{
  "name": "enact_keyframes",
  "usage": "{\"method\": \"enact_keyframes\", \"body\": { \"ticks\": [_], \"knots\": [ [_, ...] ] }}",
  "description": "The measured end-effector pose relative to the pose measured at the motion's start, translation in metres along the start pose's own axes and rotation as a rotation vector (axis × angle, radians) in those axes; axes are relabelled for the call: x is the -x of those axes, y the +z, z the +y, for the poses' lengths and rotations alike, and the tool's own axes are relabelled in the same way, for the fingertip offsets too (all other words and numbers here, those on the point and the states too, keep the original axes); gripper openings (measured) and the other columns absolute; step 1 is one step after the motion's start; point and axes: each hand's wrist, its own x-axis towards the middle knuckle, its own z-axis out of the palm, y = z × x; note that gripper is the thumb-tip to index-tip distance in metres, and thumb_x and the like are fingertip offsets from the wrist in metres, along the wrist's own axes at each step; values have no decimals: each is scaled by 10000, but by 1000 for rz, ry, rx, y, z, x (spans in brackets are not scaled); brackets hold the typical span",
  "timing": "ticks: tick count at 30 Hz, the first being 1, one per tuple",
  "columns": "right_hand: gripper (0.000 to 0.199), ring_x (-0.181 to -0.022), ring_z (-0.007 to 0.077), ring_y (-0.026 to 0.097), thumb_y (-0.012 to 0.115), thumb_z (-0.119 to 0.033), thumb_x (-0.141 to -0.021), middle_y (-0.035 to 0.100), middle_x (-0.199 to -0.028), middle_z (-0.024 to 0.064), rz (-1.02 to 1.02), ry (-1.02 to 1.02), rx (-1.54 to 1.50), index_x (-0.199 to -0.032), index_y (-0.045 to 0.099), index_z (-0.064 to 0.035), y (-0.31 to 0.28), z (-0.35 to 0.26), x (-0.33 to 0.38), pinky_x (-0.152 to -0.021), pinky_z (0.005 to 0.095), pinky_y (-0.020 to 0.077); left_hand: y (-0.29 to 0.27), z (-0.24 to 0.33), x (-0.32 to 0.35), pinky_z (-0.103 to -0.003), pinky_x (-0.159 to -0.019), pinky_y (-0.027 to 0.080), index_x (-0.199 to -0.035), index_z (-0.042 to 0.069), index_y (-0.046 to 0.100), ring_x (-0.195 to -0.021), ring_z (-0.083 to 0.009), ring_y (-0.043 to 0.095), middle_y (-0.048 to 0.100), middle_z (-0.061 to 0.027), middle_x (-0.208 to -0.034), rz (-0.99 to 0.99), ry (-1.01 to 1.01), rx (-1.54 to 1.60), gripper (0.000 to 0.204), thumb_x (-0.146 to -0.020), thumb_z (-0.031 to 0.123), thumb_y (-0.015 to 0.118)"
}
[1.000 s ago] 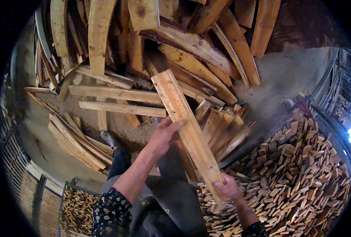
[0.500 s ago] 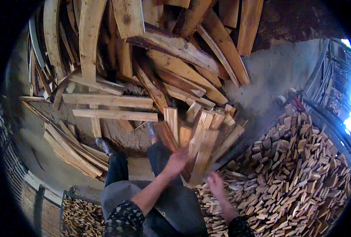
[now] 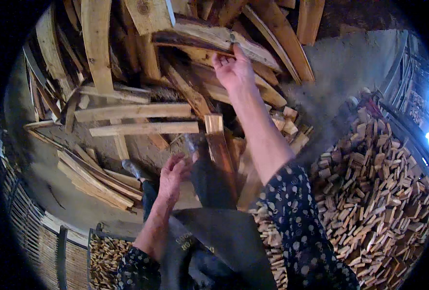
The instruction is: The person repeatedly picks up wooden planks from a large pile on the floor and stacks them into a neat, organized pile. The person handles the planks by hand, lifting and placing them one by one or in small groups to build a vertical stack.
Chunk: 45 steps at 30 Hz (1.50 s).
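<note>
My right hand is stretched far forward over the pile, fingers apart and nothing in its grip. Its fingertips overlap a long bark-edged wooden slab; whether they touch it I cannot tell. Above my lap, my left hand is empty, its fingers loosely bent and apart. Two pale boards lie crosswise ahead of that hand. Between the hands, a narrow wooden piece leans close to my leg. Beside it are short cut pieces, partly hidden by my right forearm.
Long slabs crowd the far side. Curved strips lie on the floor at the left. A big heap of small wood blocks spreads at the right. A framed bin with more small pieces stands at the lower left.
My right hand has gone forward from beside the short pieces to the far slab. My left hand has let go of the short pieces and drawn back to the left.
</note>
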Motion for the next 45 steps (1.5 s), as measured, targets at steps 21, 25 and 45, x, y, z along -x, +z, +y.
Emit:
{"method": "enact_keyframes", "body": {
  "ticks": [21,25,45],
  "knots": [
    [382,-937,125,500,498,-143,-827,540,-1054,52,255,-339,927,-1165,451,28,-364,-46,382,-836,253,396,-77,-23,101,-219,-645,425,-1089,43,477,-749,-101,534,570,-44,-908,-176,36,-403,283,-831,150,520],
    [393,-944,101,494,502,-143,-831,538,-1073,48,271,-402,1046,-1172,453,44,-388,-41,371,-829,240,400,-99,-52,96,-229,-629,432,-1071,64,487,-716,-105,540,579,-45,-898,-139,17,-461,276,-816,154,542],
    [727,-1185,309,367,637,-179,-717,380,-1268,201,160,-703,1180,-1317,249,-46,-472,14,235,-980,358,304,-33,-200,-94,-329,-762,394,-1204,152,395,-940,-168,498,495,-23,-1105,-415,314,-918,517,-835,511,441]
  ]
}}
